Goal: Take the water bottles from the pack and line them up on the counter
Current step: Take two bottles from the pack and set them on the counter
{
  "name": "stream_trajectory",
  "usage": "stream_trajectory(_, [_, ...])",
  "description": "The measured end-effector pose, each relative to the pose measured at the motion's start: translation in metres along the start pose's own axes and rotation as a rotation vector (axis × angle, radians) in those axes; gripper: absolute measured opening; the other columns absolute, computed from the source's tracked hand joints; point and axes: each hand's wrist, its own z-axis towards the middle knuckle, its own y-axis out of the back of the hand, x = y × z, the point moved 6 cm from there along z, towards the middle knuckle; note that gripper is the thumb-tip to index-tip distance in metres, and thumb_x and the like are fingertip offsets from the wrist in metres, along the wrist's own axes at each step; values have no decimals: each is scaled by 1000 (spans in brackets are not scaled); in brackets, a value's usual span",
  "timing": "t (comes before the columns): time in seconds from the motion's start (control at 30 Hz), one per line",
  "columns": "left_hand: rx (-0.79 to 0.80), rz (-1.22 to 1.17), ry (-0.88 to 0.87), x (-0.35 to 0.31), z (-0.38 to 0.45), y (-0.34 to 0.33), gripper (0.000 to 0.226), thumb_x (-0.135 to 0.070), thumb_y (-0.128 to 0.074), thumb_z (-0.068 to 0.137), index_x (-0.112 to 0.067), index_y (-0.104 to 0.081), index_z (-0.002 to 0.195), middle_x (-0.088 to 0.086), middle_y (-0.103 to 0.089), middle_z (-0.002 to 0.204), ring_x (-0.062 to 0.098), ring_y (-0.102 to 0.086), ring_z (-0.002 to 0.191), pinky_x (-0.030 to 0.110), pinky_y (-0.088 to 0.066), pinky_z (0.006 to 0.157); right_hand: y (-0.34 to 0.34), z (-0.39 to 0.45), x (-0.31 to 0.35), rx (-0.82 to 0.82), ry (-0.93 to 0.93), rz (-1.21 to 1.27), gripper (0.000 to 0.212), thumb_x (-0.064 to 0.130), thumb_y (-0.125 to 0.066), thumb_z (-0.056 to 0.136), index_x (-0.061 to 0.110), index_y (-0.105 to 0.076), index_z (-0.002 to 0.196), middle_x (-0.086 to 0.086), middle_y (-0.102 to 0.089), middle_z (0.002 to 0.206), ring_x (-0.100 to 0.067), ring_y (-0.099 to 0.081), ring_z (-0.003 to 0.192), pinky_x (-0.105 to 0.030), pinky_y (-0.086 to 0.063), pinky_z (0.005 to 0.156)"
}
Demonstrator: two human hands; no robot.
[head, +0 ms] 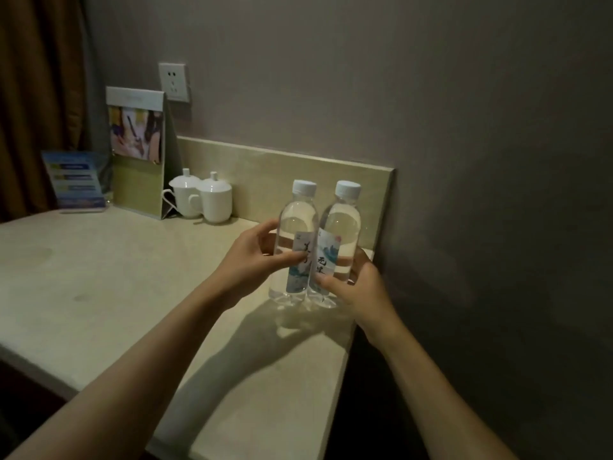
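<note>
Two clear water bottles with pale blue caps and printed labels stand upright side by side, touching, on the beige counter (99, 277) near its right end by the wall. My left hand (255, 260) wraps the left bottle (298, 224) at label height, thumb across the label. My right hand (358, 287) grips the lower part of the right bottle (343, 224) from the right side. No pack is in view.
Two white lidded cups (202, 199) stand at the back of the counter, left of the bottles. Beside them are a tall standing folder (139, 151) and a blue leaflet stand (74, 179). A low backsplash (265, 174) and the grey wall (481, 161) bound the counter.
</note>
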Motion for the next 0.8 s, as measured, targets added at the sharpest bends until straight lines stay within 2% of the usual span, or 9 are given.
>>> stream_trajectory(0.1, [41, 6, 20, 15, 14, 11, 48, -13, -75, 83, -31, -56, 124, -1, -74, 111, 14, -72, 103, 30, -61, 83, -6, 17, -12, 3, -26, -68, 52, 16, -82, 76, 21, -54, 119, -3, -68, 112, -17, -70, 98, -35, -61, 76])
stream_trajectory(0.2, [72, 32, 8, 27, 28, 25, 54, -11, -72, 85, -24, -51, 132, 0, -72, 115, 12, -70, 106, 28, -59, 84, -17, 35, -20, 8, -50, -82, 51, 18, -83, 75, 25, -54, 117, -1, -69, 108, -18, -71, 97, -39, -61, 78])
stream_trajectory(0.37, [112, 19, 10, 56, 58, 62, 50, -9, -72, 84, -42, -52, 115, -16, -72, 104, 1, -69, 101, 15, -57, 73, -47, 66, -28, -33, -66, -115, 53, 15, -82, 75, 31, -52, 116, 1, -69, 109, -12, -69, 98, -28, -59, 78])
stream_trajectory(0.5, [179, 49, 6, 79, 86, 91, 51, -11, -74, 84, -44, -49, 115, -13, -68, 111, 1, -68, 103, 20, -59, 80, -70, 91, -37, -78, -127, -109, 52, 12, -80, 76, 29, -52, 116, 10, -68, 106, -3, -69, 91, -16, -55, 63])
stream_trajectory(0.57, [216, 40, 18, 93, 101, 103, 53, -11, -73, 85, -40, -47, 121, -12, -66, 114, 0, -68, 103, 22, -59, 82, -80, 103, -41, -119, -135, -109, 51, 10, -80, 76, 30, -52, 114, 13, -68, 105, 0, -69, 90, -16, -55, 63])
stream_trajectory(0.63, [256, 1, 29, 104, 113, 110, 54, -11, -71, 87, -36, -46, 127, -14, -65, 114, -4, -68, 102, 17, -58, 77, -89, 113, -45, -169, -144, -110, 52, 7, -79, 76, 28, -53, 116, 14, -68, 105, 4, -69, 87, -16, -55, 62])
stream_trajectory(0.7, [293, -29, 39, 113, 125, 116, 50, -15, -69, 88, -39, -47, 125, -19, -67, 113, -6, -66, 103, 16, -58, 77, -95, 123, -49, -212, -142, -119, 52, 2, -78, 76, 27, -53, 115, 11, -69, 104, 4, -69, 85, -16, -55, 63])
stream_trajectory(0.77, [337, -45, 51, 119, 132, 120, 48, -19, -69, 89, -48, -46, 120, -30, -67, 109, -10, -65, 103, 13, -57, 76, -99, 130, -52, -242, -141, -145, 55, 1, -77, 77, 25, -53, 120, 5, -69, 109, -2, -69, 91, -21, -57, 72])
stream_trajectory(0.8, [354, -43, 53, 121, 134, 121, 48, -21, -68, 89, -50, -45, 119, -35, -66, 107, -13, -64, 103, 10, -55, 74, -100, 133, -52, -245, -145, -162, 57, 2, -77, 77, 24, -52, 124, 2, -68, 114, -7, -67, 98, -28, -57, 79])
